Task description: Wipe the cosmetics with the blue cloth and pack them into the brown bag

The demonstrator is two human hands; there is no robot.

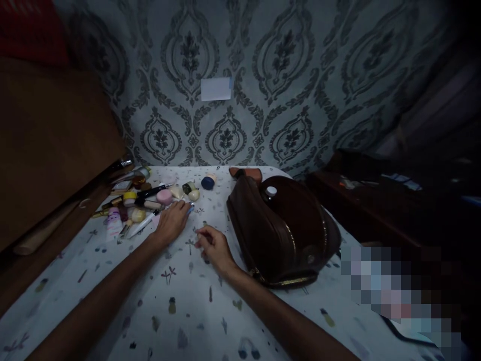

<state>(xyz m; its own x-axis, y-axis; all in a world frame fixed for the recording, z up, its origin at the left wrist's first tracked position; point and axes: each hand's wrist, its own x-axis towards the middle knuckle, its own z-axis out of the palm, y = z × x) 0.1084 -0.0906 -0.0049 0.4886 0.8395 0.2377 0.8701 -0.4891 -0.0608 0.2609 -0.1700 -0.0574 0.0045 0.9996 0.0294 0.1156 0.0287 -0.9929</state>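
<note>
My left hand (pixel 173 220) reaches to the near edge of a spread of cosmetics, its fingers bent round a slim item with a blue and silver end (pixel 191 207). Most of that item is hidden under the fingers. Close to it lie a pink round case (pixel 164 196), a white pen-like tube (pixel 142 224) and a cream-coloured sponge (pixel 194 194). To the right, my right hand (pixel 217 250) hovers just over the cloth with fingers curled in toward the thumb; whether anything small is between them cannot be made out. Beside it stands a brown leather bag (pixel 270 235), its zip open.
A white-capped bottle (pixel 271 192) pokes out of the bag. Further left are a purple-and-white tube (pixel 114 223) and a yellow-lidded jar (pixel 130 199). A dark blue-lidded jar (pixel 208 182) sits near the wall. A large brown panel (pixel 56 145) borders the table's left side.
</note>
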